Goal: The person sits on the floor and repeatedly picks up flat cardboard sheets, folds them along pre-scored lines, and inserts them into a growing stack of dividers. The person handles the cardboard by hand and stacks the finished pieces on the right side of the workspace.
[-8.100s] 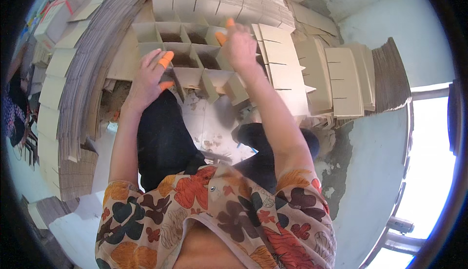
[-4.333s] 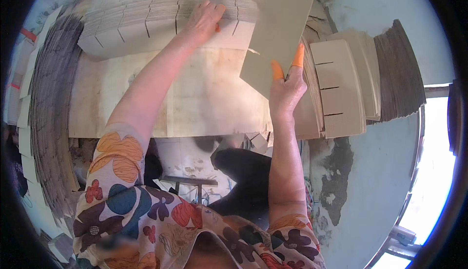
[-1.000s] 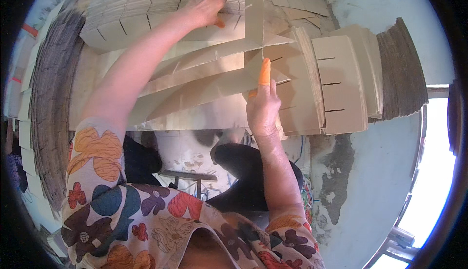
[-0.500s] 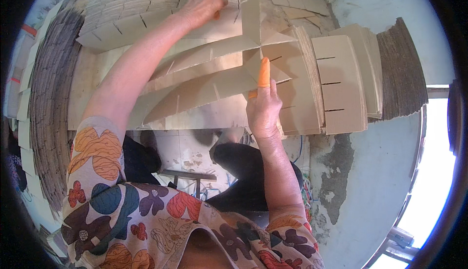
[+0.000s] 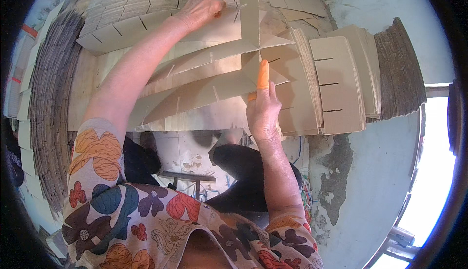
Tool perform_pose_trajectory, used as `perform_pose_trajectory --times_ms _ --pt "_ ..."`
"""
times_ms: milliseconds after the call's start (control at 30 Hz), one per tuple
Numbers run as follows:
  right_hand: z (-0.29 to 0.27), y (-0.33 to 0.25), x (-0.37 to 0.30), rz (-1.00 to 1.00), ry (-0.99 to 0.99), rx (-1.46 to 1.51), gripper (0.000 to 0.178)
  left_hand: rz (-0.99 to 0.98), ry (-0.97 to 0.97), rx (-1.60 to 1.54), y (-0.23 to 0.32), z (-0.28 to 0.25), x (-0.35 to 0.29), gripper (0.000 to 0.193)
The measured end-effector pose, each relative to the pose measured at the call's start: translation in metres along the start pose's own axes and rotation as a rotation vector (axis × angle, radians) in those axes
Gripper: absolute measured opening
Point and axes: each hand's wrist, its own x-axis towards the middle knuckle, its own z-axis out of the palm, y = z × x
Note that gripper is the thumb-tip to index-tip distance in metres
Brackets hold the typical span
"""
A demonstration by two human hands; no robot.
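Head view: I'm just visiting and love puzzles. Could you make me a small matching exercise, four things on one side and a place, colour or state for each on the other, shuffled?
Column one
1. Left hand
2. Right hand
3. Finger cover
4. Trousers

Column two
A. Black
B. Orange
C. At the back stack of slotted cardboard
D. Holding the crossed strips

Right pairs: 1-C, 2-D, 3-B, 4-A
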Motion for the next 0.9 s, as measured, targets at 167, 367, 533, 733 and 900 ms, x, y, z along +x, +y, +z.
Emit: perform_pose_trajectory --times_ms 167,367,533,733,900 --pt "0.002 0.003 -0.001 -0.023 -0.010 0.048 0.085 0.025 0.040 -0.001 0.000 -0.006 -0.001 0.009" --pt "-0.002 0.003 -0.001 0.001 -0.043 0.030 0.084 0.099 0.146 -0.026 0.007 -0.014 0.000 0.004" --pt "-0.009 0.002 -0.002 0.016 -0.086 -0.007 0.082 0.109 0.149 -0.028 0.013 -0.017 -0.005 0.004" --pt "-0.023 -0.003 -0.009 -0.004 -0.042 0.039 0.078 0.129 0.180 -0.060 0.025 -0.020 -0.012 0.003" --pt "-0.031 -0.013 -0.015 0.002 -0.063 0.026 0.078 0.135 0.210 -0.054 0.026 -0.029 -0.015 0.004"
